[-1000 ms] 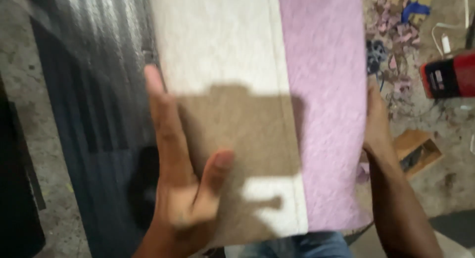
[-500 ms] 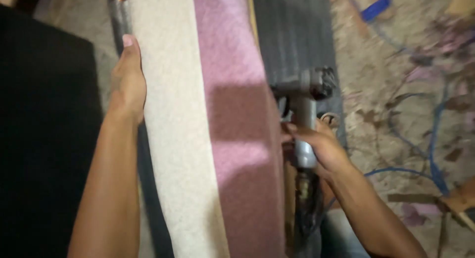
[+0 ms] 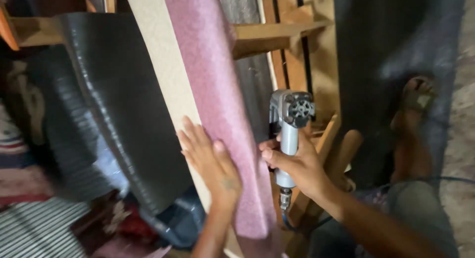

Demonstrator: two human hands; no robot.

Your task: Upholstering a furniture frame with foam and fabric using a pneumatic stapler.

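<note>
A long upholstered panel stands on edge in front of me, cream fabric point(image 3: 163, 75) on its left part and pink fabric point(image 3: 217, 99) on its right. My left hand point(image 3: 210, 161) lies flat against the cream side, fingers spread, thumb touching the pink strip. My right hand point(image 3: 297, 166) grips a grey pneumatic staple gun point(image 3: 288, 124) by its handle, held upright just right of the pink edge. An air hose fitting point(image 3: 283, 198) hangs below the handle.
A dark ribbed sheet point(image 3: 114, 104) curves at the left behind the panel. A wooden frame point(image 3: 282, 33) rises behind the gun. A dark mat point(image 3: 396, 55) hangs at the right, with a bare foot point(image 3: 413, 102) on it. Striped cloth point(image 3: 39, 228) lies lower left.
The view has swung and the panel now leans the other way. My left hand slid from the cream edge down to its face near the pink strip. The gun stays in my right hand.
</note>
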